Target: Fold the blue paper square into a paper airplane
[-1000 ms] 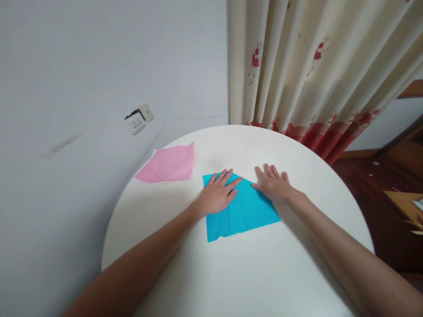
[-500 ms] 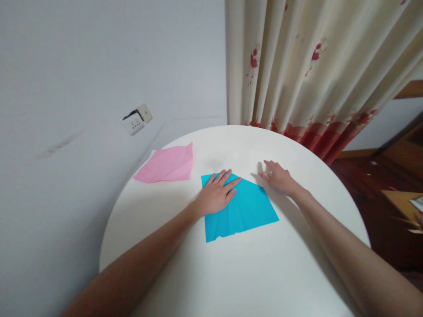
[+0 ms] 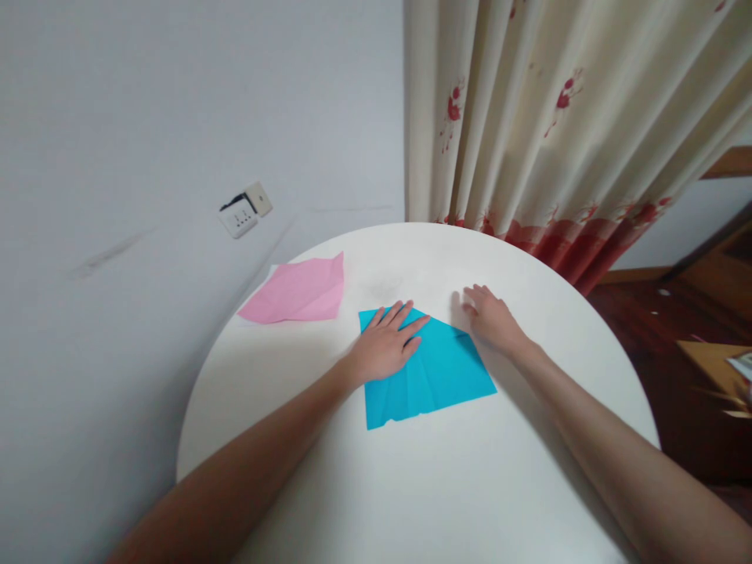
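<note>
Your left hand point(image 3: 385, 345) lies flat and open, palm down, on the far left part of the blue paper point(image 3: 432, 376), pinning it to the round white table point(image 3: 446, 486). Your right hand point(image 3: 490, 319) rests at the sheet's far right edge, fingers loosely spread and lowered toward the table; whether the fingertips touch paper or bare tabletop cannot be told from here. Neither hand grips anything.

The blue sheet sits near the middle of the table, slightly skewed, with faint fold lines running across it. To flatten it well, keep your left palm steady as the anchor and stroke outward with your right fingers along the edge, pressing evenly so the sheet does not creep or buckle. Watch the near left corner, which looks a little ragged.

A pink paper point(image 3: 297, 294), creased and lying flat, rests well apart at the far left, close to the table's rim. Behind it runs a pale grey wall point(image 3: 176, 117) with a white socket point(image 3: 240, 218). A cream curtain point(image 3: 558, 117) with red flowers hangs beyond the far edge, and dark wooden floor point(image 3: 663, 329) shows at your right.
</note>
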Tool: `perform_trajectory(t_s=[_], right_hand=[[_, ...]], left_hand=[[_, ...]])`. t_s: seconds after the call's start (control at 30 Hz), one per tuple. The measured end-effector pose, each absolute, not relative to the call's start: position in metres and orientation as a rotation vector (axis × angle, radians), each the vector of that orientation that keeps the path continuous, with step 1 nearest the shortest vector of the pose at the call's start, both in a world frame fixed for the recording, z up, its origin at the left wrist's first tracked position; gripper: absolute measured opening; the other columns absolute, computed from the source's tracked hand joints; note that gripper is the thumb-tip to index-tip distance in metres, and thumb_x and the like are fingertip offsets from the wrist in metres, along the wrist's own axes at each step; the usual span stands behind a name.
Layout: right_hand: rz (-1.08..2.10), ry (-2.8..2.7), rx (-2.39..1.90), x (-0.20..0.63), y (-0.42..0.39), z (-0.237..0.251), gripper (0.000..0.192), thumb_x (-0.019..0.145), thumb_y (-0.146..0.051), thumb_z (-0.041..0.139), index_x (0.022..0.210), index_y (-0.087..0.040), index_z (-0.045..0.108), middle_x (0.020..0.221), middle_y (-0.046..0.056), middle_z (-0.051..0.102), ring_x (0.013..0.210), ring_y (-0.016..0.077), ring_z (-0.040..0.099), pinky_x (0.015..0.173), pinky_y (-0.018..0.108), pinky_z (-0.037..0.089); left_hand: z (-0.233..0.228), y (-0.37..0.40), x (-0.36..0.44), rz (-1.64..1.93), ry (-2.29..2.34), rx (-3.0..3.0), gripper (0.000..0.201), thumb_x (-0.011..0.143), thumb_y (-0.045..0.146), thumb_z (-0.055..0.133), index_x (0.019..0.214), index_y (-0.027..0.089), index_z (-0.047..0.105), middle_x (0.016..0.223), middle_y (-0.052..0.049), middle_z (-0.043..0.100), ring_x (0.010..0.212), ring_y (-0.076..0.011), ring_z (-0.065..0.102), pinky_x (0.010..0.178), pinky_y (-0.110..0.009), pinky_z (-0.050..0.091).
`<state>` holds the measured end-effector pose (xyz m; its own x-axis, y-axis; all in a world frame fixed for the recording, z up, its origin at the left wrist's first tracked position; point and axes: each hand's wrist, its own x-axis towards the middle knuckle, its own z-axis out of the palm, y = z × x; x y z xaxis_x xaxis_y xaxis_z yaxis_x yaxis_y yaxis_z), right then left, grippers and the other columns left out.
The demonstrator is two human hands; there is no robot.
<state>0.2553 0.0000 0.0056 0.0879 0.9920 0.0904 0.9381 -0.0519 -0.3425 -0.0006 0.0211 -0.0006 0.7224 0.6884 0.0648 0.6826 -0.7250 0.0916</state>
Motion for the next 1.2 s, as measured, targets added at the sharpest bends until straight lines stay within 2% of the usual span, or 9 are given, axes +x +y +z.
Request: perform_trajectory(t_s=[0.13, 0.23, 0.3, 0.53, 0.73, 0.93, 1.07, 1.2], right_hand=[[0.257, -2.172, -1.74, 0.217, -0.01, 0.001, 0.051, 0.101, -0.018, 0.028, 0.148, -0.017, 0.049, 0.159, 0.012, 0.042, 0.151, 0.0259, 0.03, 0.12, 0.053, 0.027], [0.274, -2.364, -1.618, 0.195, -0.022, -0.001, 0.056, 0.102, -0.023, 0.029, 0.157, -0.009, 0.034, 0.164, 0.016, 0.031, 0.153, 0.0265, 0.025, 0.123, 0.054, 0.02], [0.274, -2.422, -1.614, 0.191, -0.026, -0.001, 0.058, 0.104, -0.025, 0.028, 0.159, -0.008, 0.028, 0.166, 0.015, 0.025, 0.154, 0.0273, 0.021, 0.124, 0.056, 0.017], [0.275, -2.452, -1.616, 0.196, -0.025, 0.0, 0.055, 0.106, -0.031, 0.026, 0.159, -0.015, 0.032, 0.166, 0.012, 0.025, 0.154, 0.0261, 0.02, 0.123, 0.057, 0.016], [0.281, -2.46, -1.608, 0.195, -0.026, 0.004, 0.052, 0.107, -0.032, 0.03, 0.156, -0.019, 0.039, 0.166, 0.013, 0.026, 0.154, 0.0274, 0.02, 0.122, 0.058, 0.017], [0.327, -2.456, -1.589, 0.196, -0.025, 0.006, 0.052, 0.106, -0.034, 0.034, 0.156, -0.02, 0.038, 0.166, 0.013, 0.026, 0.154, 0.0284, 0.021, 0.122, 0.059, 0.017], [0.341, -2.448, -1.584, 0.196, -0.024, 0.006, 0.053, 0.106, -0.034, 0.036, 0.156, -0.02, 0.038, 0.166, 0.014, 0.026, 0.154, 0.0293, 0.021, 0.122, 0.06, 0.016], [0.339, -2.451, -1.576, 0.197, -0.024, 0.006, 0.054, 0.106, -0.035, 0.036, 0.158, -0.021, 0.035, 0.166, 0.014, 0.026, 0.154, 0.0295, 0.021, 0.122, 0.06, 0.017]], left_hand=[[-0.001, 0.02, 0.001, 0.158, 1.146, 2.872, 0.052, 0.107, 0.049, 0.027, 0.156, 0.034, 0.036, 0.168, -0.004, 0.021, 0.156, -0.028, 0.017, 0.124, -0.053, 0.018], [-0.003, 0.02, 0.002, 0.169, 1.185, 2.862, 0.06, 0.106, 0.049, 0.028, 0.159, 0.021, 0.03, 0.167, -0.009, 0.023, 0.156, -0.0258, 0.017, 0.125, -0.049, 0.017], [-0.004, 0.021, 0.002, 0.185, 1.205, 2.855, 0.063, 0.105, 0.05, 0.029, 0.16, 0.017, 0.026, 0.167, -0.01, 0.024, 0.156, -0.0248, 0.017, 0.126, -0.048, 0.017], [-0.011, 0.03, 0.001, 0.213, 1.371, 2.791, 0.06, 0.104, 0.047, 0.03, 0.158, 0.019, 0.03, 0.167, -0.008, 0.024, 0.155, -0.0283, 0.02, 0.124, -0.055, 0.02], [-0.01, 0.03, 0.001, 0.225, 1.385, 2.782, 0.06, 0.105, 0.047, 0.028, 0.158, 0.018, 0.031, 0.167, -0.007, 0.025, 0.155, -0.0287, 0.02, 0.124, -0.055, 0.021], [-0.001, 0.025, 0.002, 0.215, 1.351, 2.795, 0.054, 0.106, 0.045, 0.029, 0.156, 0.025, 0.036, 0.167, -0.005, 0.026, 0.155, -0.0313, 0.019, 0.122, -0.061, 0.019], [0.003, 0.021, 0.007, 0.273, 1.275, 2.821, 0.05, 0.106, 0.038, 0.029, 0.153, 0.023, 0.041, 0.164, -0.006, 0.032, 0.155, -0.0263, 0.02, 0.124, -0.063, 0.007], [-0.001, 0.021, 0.009, 0.265, 1.199, 2.782, 0.054, 0.106, 0.038, 0.031, 0.156, 0.016, 0.035, 0.163, -0.009, 0.034, 0.154, -0.021, 0.024, 0.126, -0.053, 0.013]])
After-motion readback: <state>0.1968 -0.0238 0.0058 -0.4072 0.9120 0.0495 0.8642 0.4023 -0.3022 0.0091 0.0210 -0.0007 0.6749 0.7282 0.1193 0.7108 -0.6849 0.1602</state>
